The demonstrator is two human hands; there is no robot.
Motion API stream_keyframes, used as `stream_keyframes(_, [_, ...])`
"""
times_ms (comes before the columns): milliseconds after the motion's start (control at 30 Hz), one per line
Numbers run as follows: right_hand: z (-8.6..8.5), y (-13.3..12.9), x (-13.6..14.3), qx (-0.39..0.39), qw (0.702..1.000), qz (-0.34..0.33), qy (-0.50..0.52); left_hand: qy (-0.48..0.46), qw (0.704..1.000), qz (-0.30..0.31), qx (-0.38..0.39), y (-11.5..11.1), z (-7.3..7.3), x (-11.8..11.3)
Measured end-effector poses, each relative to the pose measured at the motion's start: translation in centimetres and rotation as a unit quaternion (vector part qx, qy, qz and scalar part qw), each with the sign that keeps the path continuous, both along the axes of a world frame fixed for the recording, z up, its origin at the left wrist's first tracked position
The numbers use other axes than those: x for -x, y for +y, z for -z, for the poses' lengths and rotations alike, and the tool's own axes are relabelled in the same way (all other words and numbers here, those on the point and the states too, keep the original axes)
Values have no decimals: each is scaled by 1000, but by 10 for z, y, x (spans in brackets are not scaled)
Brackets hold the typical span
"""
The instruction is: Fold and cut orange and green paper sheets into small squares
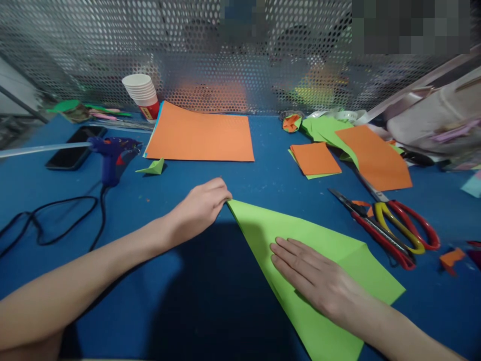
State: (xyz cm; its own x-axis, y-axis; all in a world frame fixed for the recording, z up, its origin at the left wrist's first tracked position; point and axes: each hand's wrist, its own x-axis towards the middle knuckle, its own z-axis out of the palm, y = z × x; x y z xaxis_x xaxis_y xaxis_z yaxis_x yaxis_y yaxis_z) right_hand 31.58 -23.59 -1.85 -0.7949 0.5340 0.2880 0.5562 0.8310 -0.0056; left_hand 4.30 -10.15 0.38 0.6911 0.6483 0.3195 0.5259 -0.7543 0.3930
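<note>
Lime-green paper (351, 258) — blue table (274, 175) — orange top sheet (203, 136)

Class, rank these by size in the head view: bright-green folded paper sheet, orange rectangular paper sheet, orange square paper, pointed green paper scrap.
1. Bright-green folded paper sheet, clearly largest, though nearest
2. Orange rectangular paper sheet
3. Orange square paper
4. Pointed green paper scrap

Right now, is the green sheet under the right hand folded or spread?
Folded: the green sheet narrows to a point at the left hand; layered edges show near the right hand.
</note>
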Motion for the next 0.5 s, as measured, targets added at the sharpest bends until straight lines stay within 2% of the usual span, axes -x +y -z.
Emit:
stream_keyframes(200, [2,-2,1,10,1000,8,10,39,999,13,-21,11,17,4])
stream_keyframes(500, [4,-4,0,16,1000,13,10,83,994,30,-60,12,21,1])
